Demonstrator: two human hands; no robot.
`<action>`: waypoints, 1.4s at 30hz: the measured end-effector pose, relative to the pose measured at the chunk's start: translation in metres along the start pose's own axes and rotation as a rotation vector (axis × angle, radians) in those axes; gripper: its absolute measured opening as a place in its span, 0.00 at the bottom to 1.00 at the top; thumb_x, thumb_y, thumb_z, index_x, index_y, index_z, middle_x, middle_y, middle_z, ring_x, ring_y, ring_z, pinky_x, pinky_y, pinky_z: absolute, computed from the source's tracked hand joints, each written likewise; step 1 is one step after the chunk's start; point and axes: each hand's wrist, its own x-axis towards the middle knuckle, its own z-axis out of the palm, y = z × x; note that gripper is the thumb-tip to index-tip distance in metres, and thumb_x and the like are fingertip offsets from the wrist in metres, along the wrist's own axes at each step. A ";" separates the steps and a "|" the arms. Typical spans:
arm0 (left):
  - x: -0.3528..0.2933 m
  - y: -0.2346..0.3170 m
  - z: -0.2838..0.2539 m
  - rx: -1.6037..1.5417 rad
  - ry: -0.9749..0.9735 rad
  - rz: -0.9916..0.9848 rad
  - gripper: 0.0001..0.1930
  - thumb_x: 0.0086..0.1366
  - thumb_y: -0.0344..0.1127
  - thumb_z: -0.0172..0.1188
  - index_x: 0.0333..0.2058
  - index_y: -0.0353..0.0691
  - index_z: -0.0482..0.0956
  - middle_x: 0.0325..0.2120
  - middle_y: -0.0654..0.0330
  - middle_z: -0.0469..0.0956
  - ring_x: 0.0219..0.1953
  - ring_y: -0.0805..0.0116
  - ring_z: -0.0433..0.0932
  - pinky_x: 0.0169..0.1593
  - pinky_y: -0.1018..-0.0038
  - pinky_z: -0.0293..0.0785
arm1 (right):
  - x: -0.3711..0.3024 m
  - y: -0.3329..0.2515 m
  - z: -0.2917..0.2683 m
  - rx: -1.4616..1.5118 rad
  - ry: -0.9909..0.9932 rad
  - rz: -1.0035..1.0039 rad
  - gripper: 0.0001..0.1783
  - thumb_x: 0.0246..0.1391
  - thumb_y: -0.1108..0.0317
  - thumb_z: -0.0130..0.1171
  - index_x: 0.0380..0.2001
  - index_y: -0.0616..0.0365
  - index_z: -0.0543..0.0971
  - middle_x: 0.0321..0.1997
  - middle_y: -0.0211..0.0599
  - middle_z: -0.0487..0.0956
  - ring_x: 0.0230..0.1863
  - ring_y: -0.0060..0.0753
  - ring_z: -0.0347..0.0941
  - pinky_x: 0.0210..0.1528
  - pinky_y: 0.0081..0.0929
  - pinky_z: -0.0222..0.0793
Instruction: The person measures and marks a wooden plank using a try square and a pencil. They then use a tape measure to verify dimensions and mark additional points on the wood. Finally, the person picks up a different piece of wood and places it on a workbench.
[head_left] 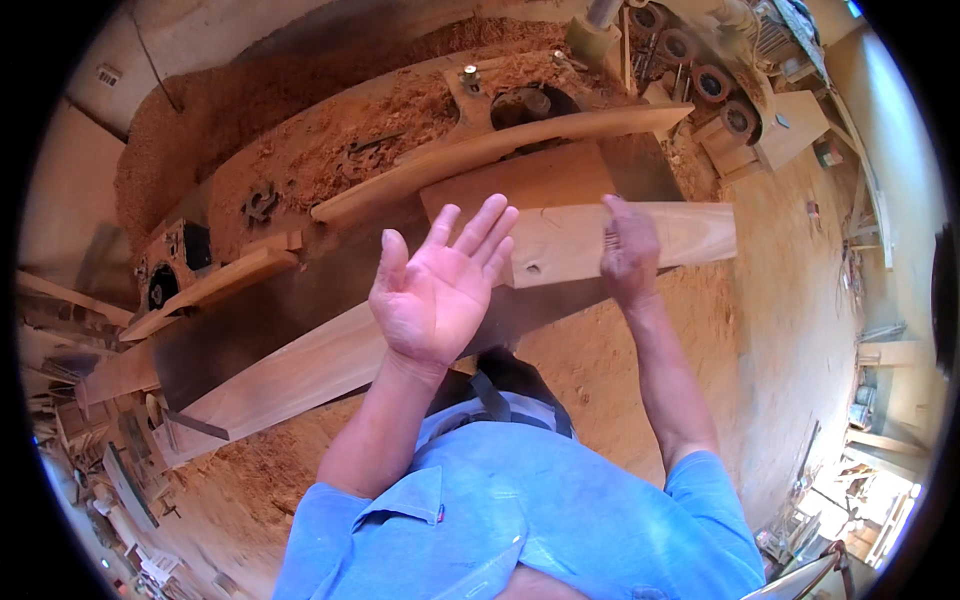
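Note:
Palm up and fingers spread, my left hand (pixel 435 290) is raised with nothing in it, over a long pale wooden plank (pixel 290 370). The plank runs from lower left to upper right across a dark flat machine table (pixel 260 310), and a small dark knot marks it between my hands. My right hand (pixel 632 255) is over the plank's right part, its fingers curled in and one digit pointing up. Whatever those fingers hold, if anything, is hidden. I cannot tell whether this hand touches the plank.
Behind the plank stands a wooden fence board (pixel 500 155) on edge, with a shorter wooden fence piece (pixel 215 290) at left. Reddish sawdust (pixel 330 120) is heaped beyond them. Motor pulleys (pixel 712 85) sit at upper right. A dusty floor (pixel 780 330) stretches to the right.

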 end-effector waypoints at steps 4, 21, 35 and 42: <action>-0.032 0.031 0.006 -0.002 -0.012 0.018 0.48 0.62 0.59 0.62 0.67 0.36 0.45 0.68 0.27 0.42 0.70 0.34 0.50 0.71 0.48 0.49 | -0.031 -0.117 0.039 0.424 -0.283 0.139 0.16 0.54 0.73 0.58 0.47 0.57 0.80 0.30 0.44 0.81 0.30 0.50 0.79 0.34 0.42 0.75; -0.132 0.094 0.004 -0.346 -0.116 -0.212 0.61 0.60 0.63 0.62 0.69 0.50 0.21 0.68 0.30 0.46 0.47 0.36 0.77 0.55 0.47 0.73 | -0.009 -0.271 0.017 1.906 -0.248 0.641 0.34 0.53 0.76 0.65 0.63 0.58 0.66 0.51 0.44 0.78 0.43 0.30 0.80 0.38 0.19 0.78; -0.196 -0.012 0.039 -0.466 0.149 -0.350 0.44 0.64 0.52 0.62 0.65 0.33 0.46 0.58 0.40 0.62 0.52 0.47 0.75 0.59 0.51 0.73 | -0.109 -0.243 -0.078 2.025 -0.010 0.719 0.19 0.54 0.80 0.60 0.48 0.58 0.70 0.43 0.44 0.80 0.36 0.27 0.79 0.28 0.19 0.75; -0.223 -0.131 0.044 -0.424 0.192 -0.548 0.42 0.66 0.52 0.59 0.64 0.24 0.54 0.57 0.41 0.65 0.53 0.56 0.73 0.61 0.59 0.71 | -0.196 -0.189 -0.175 1.865 0.182 0.780 0.16 0.54 0.78 0.62 0.44 0.56 0.71 0.42 0.46 0.80 0.32 0.22 0.76 0.26 0.14 0.70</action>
